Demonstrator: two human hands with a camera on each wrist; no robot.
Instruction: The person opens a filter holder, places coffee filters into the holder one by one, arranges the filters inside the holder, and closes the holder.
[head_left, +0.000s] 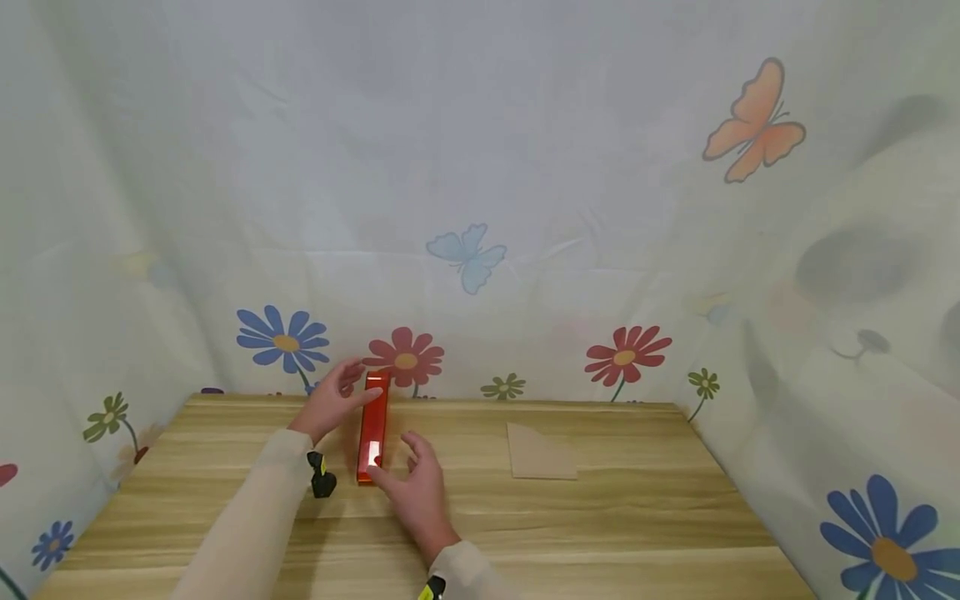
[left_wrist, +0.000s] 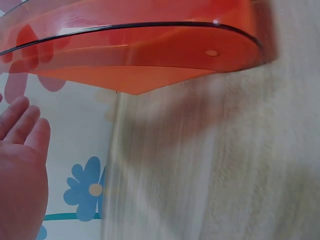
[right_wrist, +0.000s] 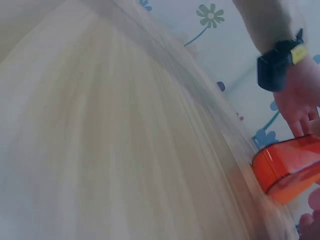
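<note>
A long, narrow red see-through plastic piece [head_left: 372,425] with a dark line along its edge stands on the wooden table, left of the middle. Its end looks rounded in the left wrist view, where it fills the top. At its far end is my left hand [head_left: 335,402], thumb reaching over the top and fingers spread on the left side. My right hand [head_left: 422,493] is at the near end, its thumb at the corner and its other fingers apart from the piece. Whether either thumb presses on it is hard to tell.
To the right on the wood-grain table [head_left: 637,525] lies a flat tan board piece [head_left: 538,454] with a slanted edge. A pale curtain [head_left: 525,167] printed with flowers and butterflies hangs behind the table and along its sides. Black straps sit on both wrists.
</note>
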